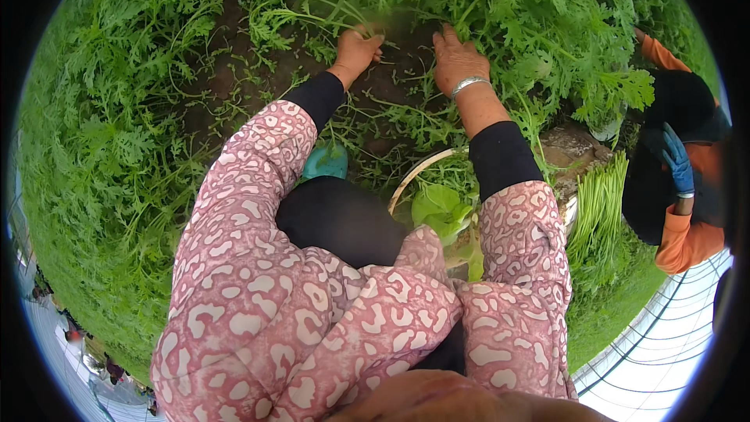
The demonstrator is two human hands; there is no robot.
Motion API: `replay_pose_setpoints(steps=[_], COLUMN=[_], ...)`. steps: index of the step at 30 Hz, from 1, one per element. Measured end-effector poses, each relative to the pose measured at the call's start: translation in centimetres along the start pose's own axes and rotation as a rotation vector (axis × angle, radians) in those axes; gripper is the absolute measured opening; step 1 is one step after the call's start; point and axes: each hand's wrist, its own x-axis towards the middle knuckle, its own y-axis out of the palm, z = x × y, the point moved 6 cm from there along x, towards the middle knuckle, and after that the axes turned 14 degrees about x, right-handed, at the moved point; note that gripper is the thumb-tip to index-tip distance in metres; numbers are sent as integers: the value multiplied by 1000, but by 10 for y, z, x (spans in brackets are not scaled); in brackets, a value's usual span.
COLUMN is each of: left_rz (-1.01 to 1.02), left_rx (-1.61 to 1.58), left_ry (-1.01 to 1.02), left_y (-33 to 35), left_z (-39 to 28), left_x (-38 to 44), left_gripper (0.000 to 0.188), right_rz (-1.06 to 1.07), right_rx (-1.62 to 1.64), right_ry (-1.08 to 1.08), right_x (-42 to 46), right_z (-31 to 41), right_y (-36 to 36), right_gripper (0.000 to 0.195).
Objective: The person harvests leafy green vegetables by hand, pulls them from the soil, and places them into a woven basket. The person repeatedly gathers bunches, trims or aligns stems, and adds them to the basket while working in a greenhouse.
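Note:
Leafy green plants with lobed leaves (545, 29) stand thick ahead and to both sides of dark soil (404, 64). My left hand (355, 54) is closed around thin green stems at the near edge of the growth. To its right, my right hand (460, 61), with a silver bangle (469, 85) at the wrist, is spread palm down against the base of the plants; its fingertips are partly hidden among stems. Cut or fallen sprigs (404, 120) lie on the soil between my arms. Under my right forearm, a round pale-rimmed container (419, 169) holds a broad light-green leaf (439, 210) and smaller greens.
A teal shoe (326, 161) shows beside my dark knee. Right of my right forearm are a brown stone-like block (571, 149) and a bundle of green stalks (597, 205). At the far right crouches another person in orange sleeves, with a blue glove (678, 158).

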Motion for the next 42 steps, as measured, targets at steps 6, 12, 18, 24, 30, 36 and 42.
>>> replay_pose_setpoints(steps=[6,12,18,24,30,36,42], left_rz=[-127,-75,-186,209,72,-160,62], left_rx=[2,186,551,-137,-240,19,212], left_ry=[-57,-13,262,-8,114,52,17], left_y=[-27,-2,-10,-30,-35,-39,-5], left_z=[11,-34,-54,-44,-51,-42,-31], left_x=[11,33,55,34,16,37,91], left_gripper=[34,25,23,21,14,20,73], right_rz=[39,-10,-2,36,-8,-21,-75], right_rx=[90,143,183,253,253,227,270], right_ry=[128,102,102,145,-327,112,90], right_x=[-13,-25,-33,-37,-12,16,4], right_z=[-40,-38,-42,-37,49,-34,-44], right_y=[-1,10,10,2,-47,-60,-53], right_gripper=[61,55,50,48,51,66,65])
